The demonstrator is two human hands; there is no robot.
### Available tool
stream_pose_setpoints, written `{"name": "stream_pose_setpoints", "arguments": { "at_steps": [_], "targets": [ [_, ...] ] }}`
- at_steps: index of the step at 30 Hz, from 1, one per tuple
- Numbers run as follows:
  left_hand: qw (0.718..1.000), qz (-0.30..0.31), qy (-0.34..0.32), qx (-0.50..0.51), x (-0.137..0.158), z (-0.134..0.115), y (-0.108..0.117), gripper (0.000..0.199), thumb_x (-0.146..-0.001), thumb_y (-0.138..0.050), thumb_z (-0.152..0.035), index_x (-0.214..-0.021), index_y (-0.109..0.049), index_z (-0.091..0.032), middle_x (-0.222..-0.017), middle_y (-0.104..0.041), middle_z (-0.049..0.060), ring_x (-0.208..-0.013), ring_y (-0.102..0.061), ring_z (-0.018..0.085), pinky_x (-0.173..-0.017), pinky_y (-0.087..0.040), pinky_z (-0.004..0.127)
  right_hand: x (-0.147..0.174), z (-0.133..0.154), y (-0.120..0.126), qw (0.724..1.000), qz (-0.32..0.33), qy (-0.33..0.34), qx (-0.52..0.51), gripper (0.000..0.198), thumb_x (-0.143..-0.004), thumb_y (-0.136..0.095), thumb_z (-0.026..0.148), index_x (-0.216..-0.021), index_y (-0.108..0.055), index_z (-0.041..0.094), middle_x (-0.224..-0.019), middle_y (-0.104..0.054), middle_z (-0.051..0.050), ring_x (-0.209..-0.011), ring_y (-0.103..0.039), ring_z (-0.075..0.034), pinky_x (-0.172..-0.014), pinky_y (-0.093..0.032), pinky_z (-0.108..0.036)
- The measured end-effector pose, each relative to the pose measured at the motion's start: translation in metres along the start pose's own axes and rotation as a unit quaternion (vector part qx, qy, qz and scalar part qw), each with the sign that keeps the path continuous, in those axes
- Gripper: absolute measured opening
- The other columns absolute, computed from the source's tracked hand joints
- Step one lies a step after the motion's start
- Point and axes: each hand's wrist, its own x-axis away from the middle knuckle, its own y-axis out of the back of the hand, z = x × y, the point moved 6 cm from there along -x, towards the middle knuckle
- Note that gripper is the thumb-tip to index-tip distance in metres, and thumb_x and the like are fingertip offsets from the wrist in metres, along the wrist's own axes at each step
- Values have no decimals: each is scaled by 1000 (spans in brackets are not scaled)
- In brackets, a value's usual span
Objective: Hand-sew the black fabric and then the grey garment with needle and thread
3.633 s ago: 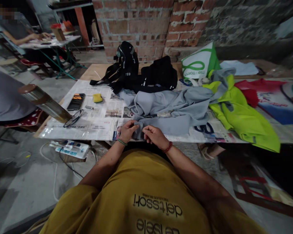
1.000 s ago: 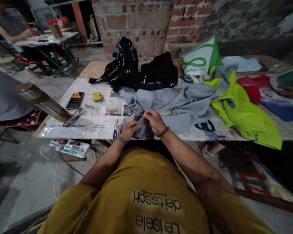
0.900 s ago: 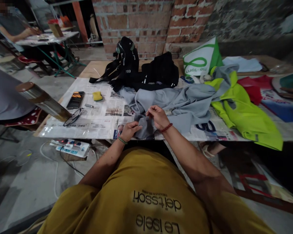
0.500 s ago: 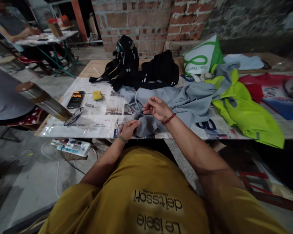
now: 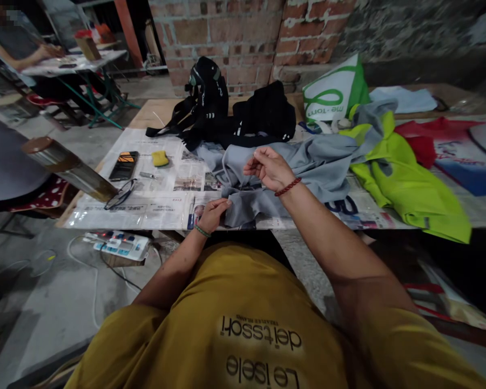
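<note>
A grey garment (image 5: 303, 154) lies crumpled across the newspaper in front of me. At its near edge my left hand (image 5: 214, 213) pinches a fold of the grey cloth between thumb and fingers. My right hand (image 5: 270, 168) is raised over the garment, apart from the left, with thumb and forefinger pressed together and the other fingers curled. Whatever that pinch holds, if anything, is too small to make out. To the right, a neon yellow garment with grey parts (image 5: 409, 178) touches the grey one.
Left on the newspaper-covered table (image 5: 146, 208) are a phone (image 5: 124, 165), yellow sponge (image 5: 160, 158), glasses (image 5: 121, 194) and a tilted bottle (image 5: 71, 168). Black bags (image 5: 265, 113) and a green-white bag (image 5: 334, 92) stand behind. A power strip (image 5: 119, 245) sits below the table's edge. Another person (image 5: 20, 51) sits far left.
My right hand has moved a little up and to the right, away from the left hand. The left hand keeps its pinch on the cloth, nearly still.
</note>
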Motion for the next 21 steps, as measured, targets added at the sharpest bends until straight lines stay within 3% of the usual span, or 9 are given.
{"name": "stream_pose_setpoints", "arguments": {
  "at_steps": [8,16,21],
  "targets": [
    [1000,4,-14,18,-2,5,2,33,-64,-72,-45,-61,-61,-14,-56,-49,-4,-57,-42,8,-55,-37,21,0,-8,4,1000,1,-1,3,20,-85,-61,30,-82,-44,21,-63,-61,4,-59,-63,-12,-57,-57,-28],
    [995,92,9,-29,3,-1,-11,35,-64,-73,-40,-86,-67,-13,-77,-66,1,-67,-55,12,-65,-47,23,2,-73,35,996,-54,-75,9,27,-79,-67,33,-81,-43,21,-57,-58,6,-51,-61,-11,-50,-54,-25],
    [994,41,-63,-84,-2,-6,-7,38,-72,-64,-30,-106,-63,-14,-101,-68,7,-91,-60,16,-81,-48,26,11,-92,45,996,-73,-41,-9,33,-74,-69,40,-82,-43,21,-57,-57,7,-49,-59,-10,-48,-52,-23]
  ]
}}
